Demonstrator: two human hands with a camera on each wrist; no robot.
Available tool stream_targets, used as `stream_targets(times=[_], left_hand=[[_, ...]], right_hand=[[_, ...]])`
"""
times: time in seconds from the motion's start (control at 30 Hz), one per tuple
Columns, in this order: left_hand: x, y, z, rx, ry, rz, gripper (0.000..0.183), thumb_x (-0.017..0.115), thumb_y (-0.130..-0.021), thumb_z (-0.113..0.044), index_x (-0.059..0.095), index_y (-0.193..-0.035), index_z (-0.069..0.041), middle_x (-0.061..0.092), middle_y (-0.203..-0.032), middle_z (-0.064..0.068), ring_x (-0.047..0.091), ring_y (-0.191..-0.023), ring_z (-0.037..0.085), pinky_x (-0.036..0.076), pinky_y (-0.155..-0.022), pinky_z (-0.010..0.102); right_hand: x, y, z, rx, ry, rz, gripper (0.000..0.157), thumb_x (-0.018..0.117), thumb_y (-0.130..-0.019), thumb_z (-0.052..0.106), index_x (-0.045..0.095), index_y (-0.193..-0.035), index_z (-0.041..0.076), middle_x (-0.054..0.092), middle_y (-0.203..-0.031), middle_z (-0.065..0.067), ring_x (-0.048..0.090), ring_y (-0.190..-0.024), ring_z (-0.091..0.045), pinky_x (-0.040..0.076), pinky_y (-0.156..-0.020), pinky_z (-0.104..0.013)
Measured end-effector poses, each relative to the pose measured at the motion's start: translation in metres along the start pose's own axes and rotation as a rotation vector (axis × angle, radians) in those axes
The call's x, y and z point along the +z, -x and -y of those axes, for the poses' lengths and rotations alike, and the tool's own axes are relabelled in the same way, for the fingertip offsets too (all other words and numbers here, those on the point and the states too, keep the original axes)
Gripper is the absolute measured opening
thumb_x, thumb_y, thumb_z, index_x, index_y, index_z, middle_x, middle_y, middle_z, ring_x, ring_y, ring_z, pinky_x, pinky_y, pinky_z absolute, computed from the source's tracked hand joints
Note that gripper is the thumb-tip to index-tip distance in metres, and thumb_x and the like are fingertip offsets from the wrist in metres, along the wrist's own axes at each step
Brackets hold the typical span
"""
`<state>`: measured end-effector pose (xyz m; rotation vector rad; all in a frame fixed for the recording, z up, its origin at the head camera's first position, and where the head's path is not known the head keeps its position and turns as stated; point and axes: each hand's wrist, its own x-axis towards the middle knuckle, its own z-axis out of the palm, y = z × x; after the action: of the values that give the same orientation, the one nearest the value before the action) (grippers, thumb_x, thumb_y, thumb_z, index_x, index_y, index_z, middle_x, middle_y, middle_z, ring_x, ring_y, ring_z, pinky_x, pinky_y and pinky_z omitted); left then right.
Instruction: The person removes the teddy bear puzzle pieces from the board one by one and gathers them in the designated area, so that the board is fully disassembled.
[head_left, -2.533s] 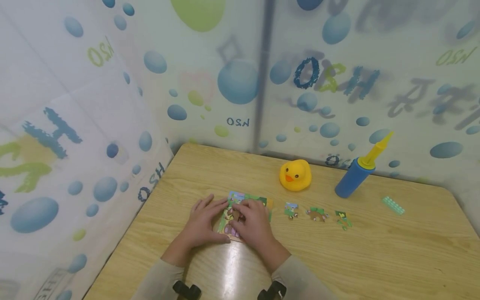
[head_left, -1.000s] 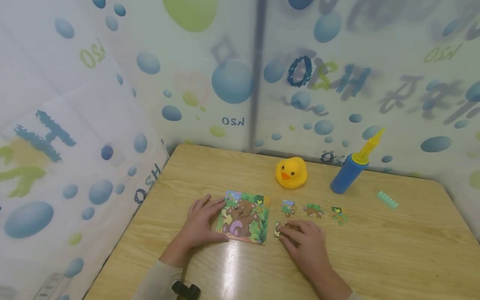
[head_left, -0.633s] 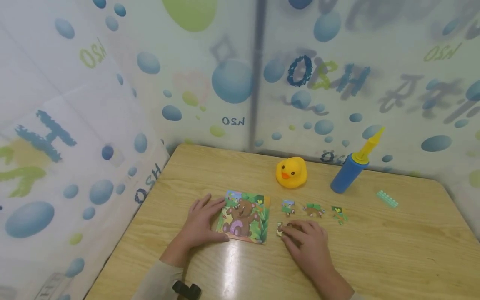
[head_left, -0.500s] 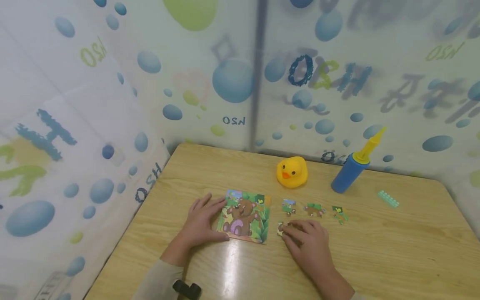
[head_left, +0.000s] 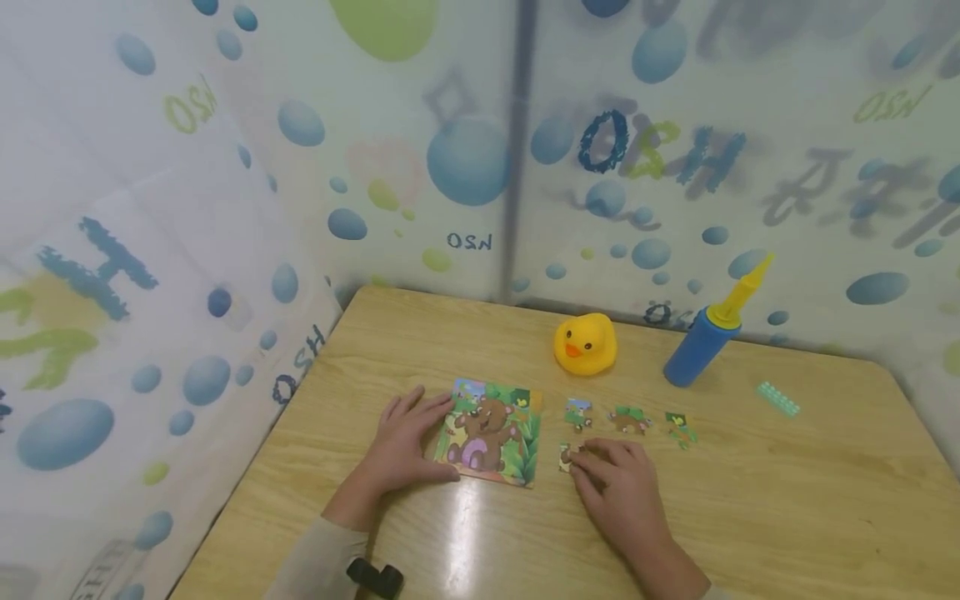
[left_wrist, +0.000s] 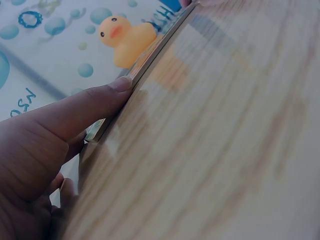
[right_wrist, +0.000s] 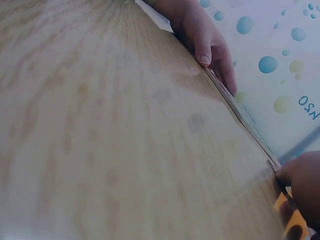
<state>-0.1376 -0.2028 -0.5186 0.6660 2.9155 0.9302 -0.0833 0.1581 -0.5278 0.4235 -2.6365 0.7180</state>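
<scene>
A square bear puzzle [head_left: 498, 437] lies flat on the wooden table. My left hand [head_left: 405, 442] rests at its left side, fingers extended along the left edge and thumb against the near edge. In the left wrist view, that thumb [left_wrist: 107, 92] touches the board's thin side. Just right of the puzzle, my right hand [head_left: 621, 487] pinches a small brown and cream puzzle piece [head_left: 565, 457] low at the tabletop; its fingertips cover part of the piece. Beyond that hand, three loose puzzle pieces lie in a row: one blue-topped [head_left: 578, 412], one brown [head_left: 628, 421], one green [head_left: 678, 427].
A yellow rubber duck [head_left: 587, 346] sits behind the loose pieces. Right of it stands a blue hand pump [head_left: 701, 350] with a yellow nozzle. A mint-green toy brick [head_left: 778, 398] lies farther right. Patterned curtains [head_left: 465, 275] border the table's left and far sides.
My right hand has moved from the puzzle to the table on its right, bringing a puzzle piece, then slid slightly farther right with it. My left hand has stayed at the puzzle's left side.
</scene>
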Motion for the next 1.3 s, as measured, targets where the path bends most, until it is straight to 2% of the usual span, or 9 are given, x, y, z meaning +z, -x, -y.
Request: stream_targets(times=[0.13,0.33,0.5,0.6,0.7,0.9,1.13,1.2,1.3], left_hand=[[0.001,-0.003,-0.002,-0.002,0.000,0.008,0.112,0.096,-0.064,-0.058,0.055,-0.157,-0.013,0.047,-0.166,0.003,0.022,-0.159,0.045,0.003,-0.127,0.067],[0.002,-0.010,-0.005,0.010,-0.001,0.016,0.111,0.096,-0.065,-0.058,0.053,-0.158,-0.014,0.044,-0.167,0.000,0.020,-0.160,0.042,0.003,-0.127,0.065],[-0.002,-0.010,-0.005,0.002,-0.007,0.001,0.112,0.097,-0.062,-0.055,0.054,-0.157,-0.013,0.045,-0.167,0.001,0.022,-0.159,0.043,0.004,-0.127,0.066],[-0.003,-0.010,-0.004,0.006,-0.022,0.000,0.111,0.096,-0.063,-0.056,0.054,-0.157,-0.013,0.045,-0.167,0.001,0.022,-0.159,0.044,0.005,-0.127,0.067],[-0.005,-0.008,-0.003,-0.001,-0.021,0.004,0.112,0.097,-0.063,-0.057,0.054,-0.157,-0.013,0.045,-0.167,0.001,0.022,-0.159,0.044,0.005,-0.127,0.067],[-0.004,-0.003,-0.003,-0.013,-0.002,0.006,0.113,0.097,-0.063,-0.058,0.054,-0.157,-0.013,0.045,-0.167,0.002,0.021,-0.159,0.044,0.003,-0.127,0.066],[-0.002,0.000,-0.002,-0.013,-0.002,0.006,0.113,0.096,-0.063,-0.059,0.054,-0.157,-0.013,0.045,-0.167,0.001,0.022,-0.159,0.043,0.004,-0.127,0.066],[-0.001,0.000,-0.002,-0.004,0.001,0.001,0.112,0.096,-0.064,-0.059,0.055,-0.157,-0.013,0.045,-0.166,0.002,0.022,-0.159,0.044,0.005,-0.127,0.067],[-0.002,0.000,-0.002,0.002,0.005,-0.005,0.111,0.096,-0.064,-0.059,0.055,-0.156,-0.012,0.046,-0.166,0.002,0.023,-0.159,0.044,0.005,-0.126,0.067]], right_hand=[[0.000,0.000,-0.002,-0.039,-0.054,-0.064,0.021,0.089,-0.084,0.014,0.087,-0.104,0.019,0.078,-0.112,-0.002,0.063,-0.106,-0.025,0.051,-0.089,-0.049],[0.002,-0.013,-0.004,-0.252,-0.224,-0.274,0.023,0.079,-0.081,0.005,0.085,-0.103,0.008,0.079,-0.105,-0.002,0.067,-0.098,-0.028,0.047,-0.085,-0.042],[0.008,-0.026,0.000,-0.304,-0.217,-0.301,0.020,0.075,-0.082,0.009,0.084,-0.100,0.007,0.079,-0.103,-0.007,0.069,-0.096,-0.030,0.049,-0.087,-0.046],[0.014,-0.031,0.004,-0.297,-0.191,-0.271,0.017,0.075,-0.082,0.012,0.084,-0.096,0.008,0.078,-0.102,-0.006,0.067,-0.096,-0.030,0.048,-0.086,-0.050],[0.023,-0.036,0.010,-0.301,-0.160,-0.201,0.015,0.075,-0.081,0.017,0.083,-0.093,0.013,0.077,-0.102,-0.003,0.064,-0.097,-0.027,0.047,-0.086,-0.051],[0.040,-0.046,0.029,-0.284,-0.094,-0.061,0.024,0.078,-0.083,0.033,0.083,-0.102,0.018,0.073,-0.107,0.001,0.059,-0.103,-0.024,0.047,-0.091,-0.048],[0.056,-0.059,0.050,-0.320,-0.011,-0.026,0.019,0.075,-0.087,0.028,0.081,-0.100,0.016,0.068,-0.095,0.002,0.056,-0.089,-0.023,0.049,-0.084,-0.042],[0.062,-0.064,0.057,-0.311,0.002,0.008,0.023,0.075,-0.090,0.032,0.080,-0.105,0.016,0.070,-0.097,0.002,0.055,-0.086,-0.021,0.048,-0.083,-0.041],[0.069,-0.070,0.067,-0.242,0.003,0.107,0.038,0.073,-0.094,0.042,0.077,-0.123,0.018,0.074,-0.109,0.003,0.056,-0.090,-0.019,0.044,-0.085,-0.041]])
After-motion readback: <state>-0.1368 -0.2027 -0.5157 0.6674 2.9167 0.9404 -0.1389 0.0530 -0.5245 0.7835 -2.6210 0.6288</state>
